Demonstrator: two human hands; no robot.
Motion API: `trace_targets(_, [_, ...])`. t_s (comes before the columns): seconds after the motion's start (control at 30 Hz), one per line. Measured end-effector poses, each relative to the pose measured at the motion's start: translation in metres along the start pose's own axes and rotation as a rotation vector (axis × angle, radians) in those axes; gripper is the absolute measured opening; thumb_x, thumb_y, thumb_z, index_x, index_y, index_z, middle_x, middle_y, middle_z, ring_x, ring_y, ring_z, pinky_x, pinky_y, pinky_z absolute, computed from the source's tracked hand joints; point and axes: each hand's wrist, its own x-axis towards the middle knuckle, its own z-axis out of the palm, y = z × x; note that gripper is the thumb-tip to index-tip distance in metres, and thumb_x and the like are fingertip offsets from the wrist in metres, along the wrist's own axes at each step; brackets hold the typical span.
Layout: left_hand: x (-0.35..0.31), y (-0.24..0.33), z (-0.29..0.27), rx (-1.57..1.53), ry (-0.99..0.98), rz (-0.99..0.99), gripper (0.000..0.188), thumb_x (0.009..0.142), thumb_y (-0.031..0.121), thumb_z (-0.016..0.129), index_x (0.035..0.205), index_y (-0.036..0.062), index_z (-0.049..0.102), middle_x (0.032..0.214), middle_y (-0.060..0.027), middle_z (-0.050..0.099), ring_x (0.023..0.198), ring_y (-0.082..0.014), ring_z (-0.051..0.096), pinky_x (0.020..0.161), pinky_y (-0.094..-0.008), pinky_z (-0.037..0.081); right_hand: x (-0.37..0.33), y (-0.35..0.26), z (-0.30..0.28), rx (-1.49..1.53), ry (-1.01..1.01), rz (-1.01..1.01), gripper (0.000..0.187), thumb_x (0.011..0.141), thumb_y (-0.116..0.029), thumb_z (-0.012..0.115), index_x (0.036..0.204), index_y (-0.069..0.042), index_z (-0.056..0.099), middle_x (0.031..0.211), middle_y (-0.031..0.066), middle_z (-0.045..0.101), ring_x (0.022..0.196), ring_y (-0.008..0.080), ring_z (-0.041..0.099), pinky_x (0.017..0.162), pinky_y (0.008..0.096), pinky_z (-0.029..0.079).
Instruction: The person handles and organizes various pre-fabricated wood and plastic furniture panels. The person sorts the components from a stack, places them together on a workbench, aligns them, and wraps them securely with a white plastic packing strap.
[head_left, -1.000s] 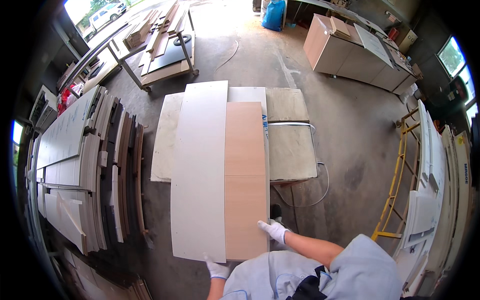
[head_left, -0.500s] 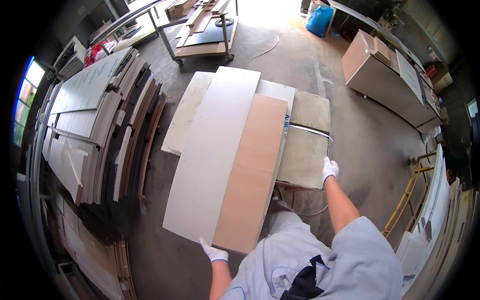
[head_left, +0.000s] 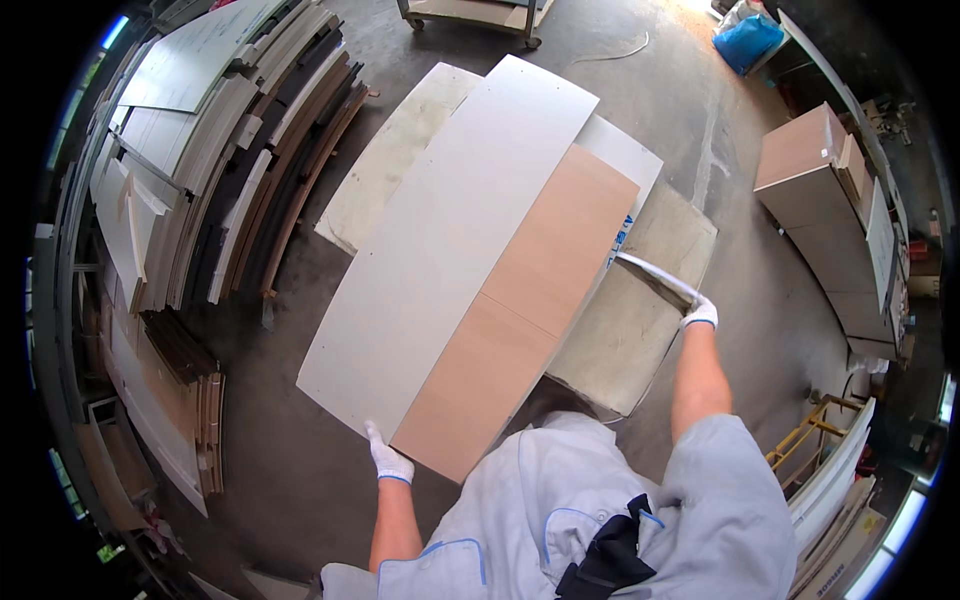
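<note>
A long white board [head_left: 445,240] lies on a worn padded surface [head_left: 400,150], with a shorter pink-beige panel [head_left: 520,330] on its right side and another white board [head_left: 625,160] showing beyond that. My left hand [head_left: 388,458], in a white glove, grips the white board's near edge beside the beige panel's corner; the fingers under the edge are hidden. A white strap [head_left: 655,272] comes out from the boards' right edge. Its other end is in my closed right hand [head_left: 700,314], also gloved, above the right side of the padding.
Tall stacks of boards [head_left: 230,150] stand on the left. At the top is a wheeled cart [head_left: 480,12]. Wooden cabinets [head_left: 820,220] and a blue bag [head_left: 748,42] are on the right, with a yellow metal frame [head_left: 810,430] nearer me.
My right hand has lifted the strap away from the padding's right side, and it now runs taut. My view has turned and shifted; my left hand stays at the board's near edge.
</note>
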Motion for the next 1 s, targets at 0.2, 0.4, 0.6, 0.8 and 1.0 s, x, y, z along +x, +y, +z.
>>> trace_targets(0.2, [0.021, -0.003, -0.005, 0.029, -0.023, 0.031, 0.086, 0.094, 0.074, 0.048, 0.149, 0.0080, 0.045, 0.150, -0.0138, 0.052, 0.135, -0.0347, 0.051, 0.112, -0.0499, 0.043, -0.121, -0.121, 0.046, 0.361, -0.303, 0.081, 0.040, 0.094, -0.042, 0.067, 0.113, -0.009, 0.057, 0.094, 0.0054, 0.067, 0.087, 0.0237, 0.065, 0.090, 0.0481, 0.048])
trace_targets(0.4, [0.051, -0.014, 0.020, 0.113, -0.172, -0.048, 0.093, 0.090, 0.080, 0.048, 0.150, 0.0088, 0.044, 0.151, -0.0168, 0.051, 0.135, -0.0370, 0.051, 0.113, -0.0501, 0.042, 0.003, -0.079, 0.002, -0.372, -0.183, 0.091, 0.106, 0.091, -0.074, 0.050, 0.163, -0.004, 0.016, 0.170, 0.0174, 0.016, 0.154, 0.0415, 0.020, 0.121, 0.0630, 0.010])
trace_targets(0.6, [0.022, 0.003, -0.014, 0.092, -0.072, -0.006, 0.093, 0.092, 0.078, 0.048, 0.152, 0.0074, 0.041, 0.153, -0.0173, 0.048, 0.139, -0.0358, 0.047, 0.115, -0.0492, 0.038, -0.059, 0.050, 0.025, -0.289, -0.333, 0.187, 0.082, 0.093, -0.066, 0.057, 0.149, -0.007, 0.048, 0.152, 0.0166, 0.052, 0.141, 0.0359, 0.046, 0.120, 0.0568, 0.024])
trace_targets(0.8, [0.032, -0.002, -0.002, 0.127, -0.167, -0.086, 0.094, 0.093, 0.077, 0.048, 0.154, 0.0068, 0.038, 0.155, -0.0174, 0.046, 0.142, -0.0351, 0.044, 0.118, -0.0480, 0.034, 0.017, -0.033, -0.008, 0.587, -0.235, -0.069, 0.009, 0.094, -0.020, 0.066, 0.096, -0.011, 0.065, 0.089, 0.0028, 0.070, 0.090, 0.0206, 0.067, 0.076, 0.0386, 0.056])
trace_targets(1.0, [0.036, 0.001, -0.025, 0.125, -0.150, -0.081, 0.097, 0.092, 0.077, 0.049, 0.157, 0.0077, 0.032, 0.157, -0.0198, 0.042, 0.143, -0.0358, 0.042, 0.118, -0.0483, 0.035, -0.193, -0.153, 0.080, 0.581, -0.882, -0.235, 0.012, 0.097, -0.021, 0.065, 0.101, -0.011, 0.069, 0.097, 0.0081, 0.073, 0.095, 0.0280, 0.069, 0.087, 0.0466, 0.055])
